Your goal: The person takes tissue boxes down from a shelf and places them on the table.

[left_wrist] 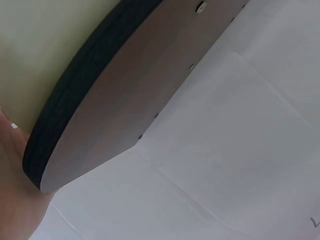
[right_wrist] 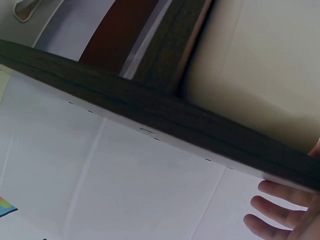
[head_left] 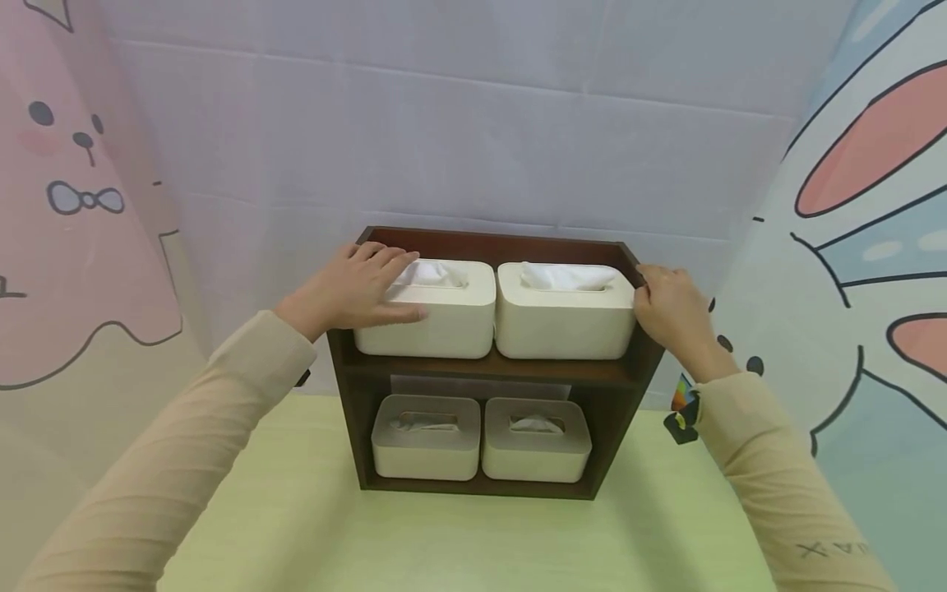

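Dark-brown wooden shelf (head_left: pixel 488 369), cream rounded tissue boxes (head_left: pixel 565 325)
Left hand (head_left: pixel 362 286) spread across upper-left box (head_left: pixel 460 326); right hand (head_left: pixel 675 308) gripping side edge (right_wrist: pixel 225 136); pale-green surface (head_left: pixel 473 543) in front.

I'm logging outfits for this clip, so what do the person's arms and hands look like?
Left hand and right hand have no gloves. Left sleeve and right sleeve are long, beige and creased, ending in plain cuffs. Dark lettering marks the right one, too unclear to read fully.

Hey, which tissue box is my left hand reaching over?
The upper-left tissue box: your left hand partly covers its top and front. That hand covers none of the upper-right box, lower-left box or lower-right box.
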{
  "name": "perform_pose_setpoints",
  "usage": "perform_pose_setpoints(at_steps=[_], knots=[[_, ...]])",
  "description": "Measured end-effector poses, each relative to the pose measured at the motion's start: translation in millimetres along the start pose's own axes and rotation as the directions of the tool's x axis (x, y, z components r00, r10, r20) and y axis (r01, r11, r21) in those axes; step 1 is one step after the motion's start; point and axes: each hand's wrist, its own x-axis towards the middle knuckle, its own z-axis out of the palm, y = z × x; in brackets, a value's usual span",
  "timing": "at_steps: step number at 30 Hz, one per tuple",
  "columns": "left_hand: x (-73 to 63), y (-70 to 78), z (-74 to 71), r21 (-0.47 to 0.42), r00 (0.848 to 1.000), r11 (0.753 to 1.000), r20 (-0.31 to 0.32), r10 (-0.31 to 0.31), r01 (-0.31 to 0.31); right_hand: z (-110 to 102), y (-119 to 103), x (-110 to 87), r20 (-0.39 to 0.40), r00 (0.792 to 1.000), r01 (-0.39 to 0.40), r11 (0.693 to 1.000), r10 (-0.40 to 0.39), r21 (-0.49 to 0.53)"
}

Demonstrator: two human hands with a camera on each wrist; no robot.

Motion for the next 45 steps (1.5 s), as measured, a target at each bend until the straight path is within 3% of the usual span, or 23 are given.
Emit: perform_pose_setpoints(at_steps=[10, 19, 24, 45], knots=[[13.1, -4.3, -2.9, -0.131, 0.992, 0.991, 0.130, -0.007, 0.024, 3, 1, -1.2, -0.025, 1.000, 0.017, 0.999, -0.016, 0.051], [20.8, -2.6, -1.5, -0.169, 0.985, 0.986, 0.173, 0.023, 0.006, 3, 2, -1.2, -0.028, 1.000, 0.015, 0.998, -0.013, 0.055], [24.2, 0.1, -2.1, -0.194, 0.975, 0.980, 0.222, 0.009, 0.035, 1, 0, -3.2, -0.037, 0.999, 0.022, 0.999, -0.020, 0.042], [22.7, 1.8, -0.1, -0.142, 0.992, 0.990, 0.124, 0.004, 0.014, 4, -2, -4.0, -0.060, 0.998, 0.026, 0.999, -0.028, -0.022]])
